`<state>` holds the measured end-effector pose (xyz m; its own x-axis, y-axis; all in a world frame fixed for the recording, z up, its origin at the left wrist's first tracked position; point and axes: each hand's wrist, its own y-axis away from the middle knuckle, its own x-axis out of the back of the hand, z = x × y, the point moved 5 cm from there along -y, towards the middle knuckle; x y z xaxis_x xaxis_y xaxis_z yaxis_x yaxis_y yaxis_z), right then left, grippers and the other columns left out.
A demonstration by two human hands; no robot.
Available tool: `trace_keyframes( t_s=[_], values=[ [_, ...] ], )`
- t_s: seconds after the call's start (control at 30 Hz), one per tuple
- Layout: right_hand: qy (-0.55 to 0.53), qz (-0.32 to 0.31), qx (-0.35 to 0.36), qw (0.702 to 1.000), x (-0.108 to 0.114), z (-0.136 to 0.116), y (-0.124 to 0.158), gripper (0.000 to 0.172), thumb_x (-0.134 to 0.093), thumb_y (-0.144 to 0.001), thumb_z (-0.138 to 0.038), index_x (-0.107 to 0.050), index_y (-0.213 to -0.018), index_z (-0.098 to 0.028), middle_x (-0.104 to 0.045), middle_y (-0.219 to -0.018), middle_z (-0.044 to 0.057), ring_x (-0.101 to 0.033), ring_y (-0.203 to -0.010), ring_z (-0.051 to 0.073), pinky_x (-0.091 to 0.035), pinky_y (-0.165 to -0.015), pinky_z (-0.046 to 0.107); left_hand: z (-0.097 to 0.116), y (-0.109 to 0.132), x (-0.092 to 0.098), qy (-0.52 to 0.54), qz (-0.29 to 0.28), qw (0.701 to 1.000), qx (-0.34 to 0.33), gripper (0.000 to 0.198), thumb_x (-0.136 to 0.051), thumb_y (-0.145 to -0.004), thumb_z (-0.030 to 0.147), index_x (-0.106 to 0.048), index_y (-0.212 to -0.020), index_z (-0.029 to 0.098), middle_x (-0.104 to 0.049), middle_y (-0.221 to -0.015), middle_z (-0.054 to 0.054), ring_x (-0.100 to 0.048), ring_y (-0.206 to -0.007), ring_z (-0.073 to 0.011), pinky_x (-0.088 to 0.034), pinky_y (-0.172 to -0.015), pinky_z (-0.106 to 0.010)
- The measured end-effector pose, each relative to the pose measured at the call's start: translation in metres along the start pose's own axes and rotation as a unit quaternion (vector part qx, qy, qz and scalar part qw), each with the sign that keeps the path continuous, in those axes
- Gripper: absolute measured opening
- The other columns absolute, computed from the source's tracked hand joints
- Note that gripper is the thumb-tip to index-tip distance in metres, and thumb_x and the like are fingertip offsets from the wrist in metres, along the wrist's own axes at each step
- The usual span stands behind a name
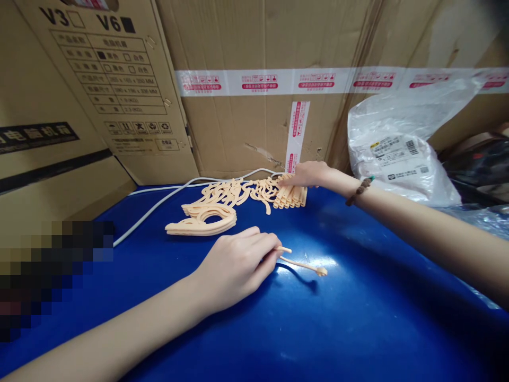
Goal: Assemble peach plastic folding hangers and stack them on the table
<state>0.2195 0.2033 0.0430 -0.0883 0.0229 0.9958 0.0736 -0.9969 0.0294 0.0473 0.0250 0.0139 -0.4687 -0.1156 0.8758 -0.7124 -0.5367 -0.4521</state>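
My left hand is closed in a pinch on a slim beige plastic piece. Two thin ends of it stick out to the right, the longer one ending in a small knob; the rest is hidden in the fingers. Farther back, my right hand bends down over a row of beige slender pieces, fingers together at its far edge. What its fingertips hold is hidden. Left of that row lie loose curved beige pieces. A neat stack of curved beige plastic parts sits beyond my left hand.
Everything lies on a blue tabletop. Large cardboard boxes wall off the back and left. A white cable runs behind the pieces. At the right, a clear plastic bag with labels stands behind my right forearm.
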Motion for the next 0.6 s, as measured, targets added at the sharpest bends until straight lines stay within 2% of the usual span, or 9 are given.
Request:
trace_keyframes(
  t_s=[0.23,0.47,0.6],
  values=[
    [-0.012,0.021,0.007,1.0,-0.0025,0.0015,0.0002,0.068,-0.045,-0.079,-0.07,-0.066,-0.112,-0.015,-0.068,-0.111,0.017,-0.063,-0.103,0.036,-0.048,-0.078,0.04,-0.0002,0.0002,-0.0007,0.003,-0.006,1.0,0.006,0.018,-0.043,-0.096,0.02,-0.06,-0.09,0.016,-0.067,-0.083,-0.001,-0.054,-0.072,-0.0144,-0.041,-0.062,-0.026],
    [-0.029,0.043,0.009,0.999,-0.0051,-0.0023,-0.0028,0.057,-0.048,-0.084,-0.057,-0.065,-0.114,-0.011,-0.067,-0.114,0.019,-0.063,-0.102,0.033,-0.049,-0.076,0.037,-0.0006,-0.0013,-0.0002,0.005,-0.004,1.0,0.004,0.018,-0.043,-0.096,0.02,-0.06,-0.09,0.016,-0.067,-0.083,-0.001,-0.054,-0.072,-0.0143,-0.041,-0.062,-0.026],
    [-0.041,0.05,0.009,0.998,-0.0067,-0.0032,-0.0033,0.052,-0.046,-0.085,-0.053,-0.067,-0.108,-0.011,-0.07,-0.102,0.019,-0.066,-0.094,0.031,-0.05,-0.073,0.035,-0.0001,-0.001,-0.0003,0.004,-0.004,1.0,0.005,0.018,-0.043,-0.096,0.02,-0.06,-0.091,0.016,-0.067,-0.083,-0.001,-0.055,-0.072,-0.0143,-0.041,-0.062,-0.025]
  ],
)
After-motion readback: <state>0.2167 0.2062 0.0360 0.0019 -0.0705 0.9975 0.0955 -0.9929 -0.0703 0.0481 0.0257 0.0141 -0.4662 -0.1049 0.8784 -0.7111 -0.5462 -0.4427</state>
